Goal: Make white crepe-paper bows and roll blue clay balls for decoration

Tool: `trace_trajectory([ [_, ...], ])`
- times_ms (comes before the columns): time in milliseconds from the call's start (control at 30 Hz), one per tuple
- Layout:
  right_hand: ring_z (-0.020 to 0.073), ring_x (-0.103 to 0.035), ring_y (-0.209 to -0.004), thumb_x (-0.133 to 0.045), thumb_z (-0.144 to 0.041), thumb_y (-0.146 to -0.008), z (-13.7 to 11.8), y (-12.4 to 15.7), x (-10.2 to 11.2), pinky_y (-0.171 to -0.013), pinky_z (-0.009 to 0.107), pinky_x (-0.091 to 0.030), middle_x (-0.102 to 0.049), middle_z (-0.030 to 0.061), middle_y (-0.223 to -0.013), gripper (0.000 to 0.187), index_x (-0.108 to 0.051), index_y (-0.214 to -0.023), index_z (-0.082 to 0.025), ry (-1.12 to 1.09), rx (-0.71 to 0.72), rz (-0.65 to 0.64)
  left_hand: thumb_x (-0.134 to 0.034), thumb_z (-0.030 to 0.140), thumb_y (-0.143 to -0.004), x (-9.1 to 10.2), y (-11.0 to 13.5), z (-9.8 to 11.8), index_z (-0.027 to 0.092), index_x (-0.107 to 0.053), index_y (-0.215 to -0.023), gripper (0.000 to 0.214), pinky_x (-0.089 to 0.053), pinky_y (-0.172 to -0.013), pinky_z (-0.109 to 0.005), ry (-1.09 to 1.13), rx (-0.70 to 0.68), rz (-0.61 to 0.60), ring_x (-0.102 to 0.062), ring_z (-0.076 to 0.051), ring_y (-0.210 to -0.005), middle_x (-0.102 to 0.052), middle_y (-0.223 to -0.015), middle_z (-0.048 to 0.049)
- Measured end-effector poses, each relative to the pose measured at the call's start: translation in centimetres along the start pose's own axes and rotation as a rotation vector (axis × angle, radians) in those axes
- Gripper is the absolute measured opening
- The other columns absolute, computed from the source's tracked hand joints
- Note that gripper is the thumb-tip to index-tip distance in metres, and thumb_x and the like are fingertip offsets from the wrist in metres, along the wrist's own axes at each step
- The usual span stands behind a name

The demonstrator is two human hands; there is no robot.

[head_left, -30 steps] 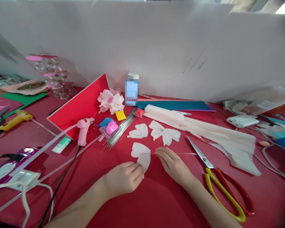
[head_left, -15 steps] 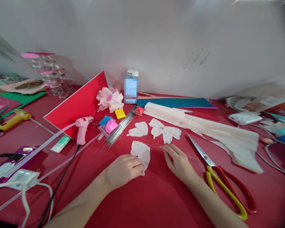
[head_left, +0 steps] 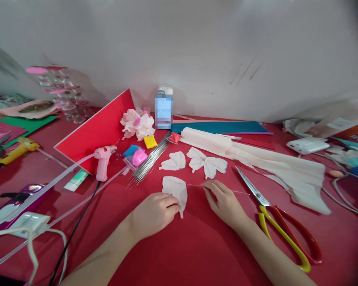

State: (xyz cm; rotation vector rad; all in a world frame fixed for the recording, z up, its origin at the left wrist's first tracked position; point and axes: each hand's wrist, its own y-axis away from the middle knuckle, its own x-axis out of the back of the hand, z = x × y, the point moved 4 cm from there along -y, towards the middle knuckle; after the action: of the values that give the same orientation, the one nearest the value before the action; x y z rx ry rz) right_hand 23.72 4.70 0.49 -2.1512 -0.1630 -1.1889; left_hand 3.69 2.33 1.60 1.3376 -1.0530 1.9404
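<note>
A white paper petal (head_left: 179, 188) lies on the red table in front of me. The curled fingers of my left hand (head_left: 156, 211) are closed on its lower left side, covering part of it. My right hand (head_left: 222, 198) pinches a thin wire (head_left: 193, 185) that runs sideways, one end by the petal's right edge and the other toward the scissors. Just beyond lie a pair of joined petals (head_left: 173, 162) and a bigger petal group (head_left: 207, 163).
Large scissors (head_left: 267, 210) with red and yellow handles lie at right, below a long strip of pale crepe paper (head_left: 274, 163). Leftward are a bundle of wires (head_left: 150, 161), a pink glue gun (head_left: 103, 163) with its cord, and a paper flower (head_left: 137, 125). A phone (head_left: 164, 113) stands against the wall.
The petal has shifted slightly left and lies a little flatter, with its lower tip showing more. Both hands keep nearly the same places, the wire still in my right fingers.
</note>
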Motion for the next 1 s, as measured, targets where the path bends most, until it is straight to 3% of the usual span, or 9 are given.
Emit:
trace_trajectory([
  [200, 0.0212, -0.062, -0.083, -0.041, -0.011, -0.089, 0.2, -0.2, 0.4, -0.075, 0.037, -0.053, -0.065, 0.0084, -0.089, 0.020, -0.056, -0.100, -0.020, 0.055, 0.014, 0.016, -0.047, 0.001, -0.084, 0.2, -0.1, 0.5, 0.014, -0.061, -0.096, 0.022, -0.053, -0.076, -0.030, -0.078, -0.019, -0.055, -0.063, -0.016, -0.085, -0.066, -0.092, -0.0050],
  [300, 0.0209, -0.060, -0.077, -0.041, -0.011, -0.089, 0.4, -0.3, 1.5, -0.070, 0.035, -0.051, -0.064, 0.0084, -0.084, 0.018, -0.055, -0.096, -0.018, 0.128, 0.065, 0.003, -0.048, 0.004, -0.085, 0.0, 0.0, -0.1, 0.015, -0.062, -0.094, 0.021, -0.054, -0.078, -0.027, 0.005, 0.014, -0.005, -0.064, -0.014, -0.085, -0.068, -0.091, -0.0031],
  [500, 0.0187, -0.056, -0.067, -0.040, -0.013, -0.090, 1.7, -0.1, 2.8, -0.063, 0.033, -0.047, -0.059, 0.0066, -0.075, 0.016, -0.055, -0.087, -0.017, 0.210, 0.081, -0.172, -0.044, 0.012, -0.091, 0.1, 0.3, -0.8, 0.015, -0.066, -0.093, 0.023, -0.055, -0.075, -0.021, 0.094, 0.038, 0.155, -0.067, -0.011, -0.081, -0.071, -0.093, -0.0020],
  [667, 0.0192, -0.058, -0.069, -0.038, -0.014, -0.092, 1.6, 0.1, 2.2, -0.063, 0.032, -0.047, -0.062, 0.0073, -0.077, 0.020, -0.057, -0.088, -0.017, 0.206, 0.047, -0.262, -0.045, 0.010, -0.090, 0.2, 0.4, -0.8, 0.016, -0.067, -0.094, 0.023, -0.055, -0.076, -0.021, 0.131, 0.044, 0.125, -0.067, -0.011, -0.084, -0.071, -0.096, -0.0014],
  [1000, 0.0189, -0.058, -0.073, -0.037, -0.014, -0.093, 1.5, 0.1, 1.6, -0.066, 0.031, -0.047, -0.061, 0.0071, -0.082, 0.018, -0.054, -0.090, -0.017, 0.177, -0.018, -0.318, -0.046, 0.008, -0.088, 0.0, 0.5, -0.9, 0.018, -0.068, -0.089, 0.023, -0.053, -0.075, -0.026, 0.120, 0.037, 0.068, -0.066, -0.013, -0.083, -0.071, -0.095, -0.0004],
])
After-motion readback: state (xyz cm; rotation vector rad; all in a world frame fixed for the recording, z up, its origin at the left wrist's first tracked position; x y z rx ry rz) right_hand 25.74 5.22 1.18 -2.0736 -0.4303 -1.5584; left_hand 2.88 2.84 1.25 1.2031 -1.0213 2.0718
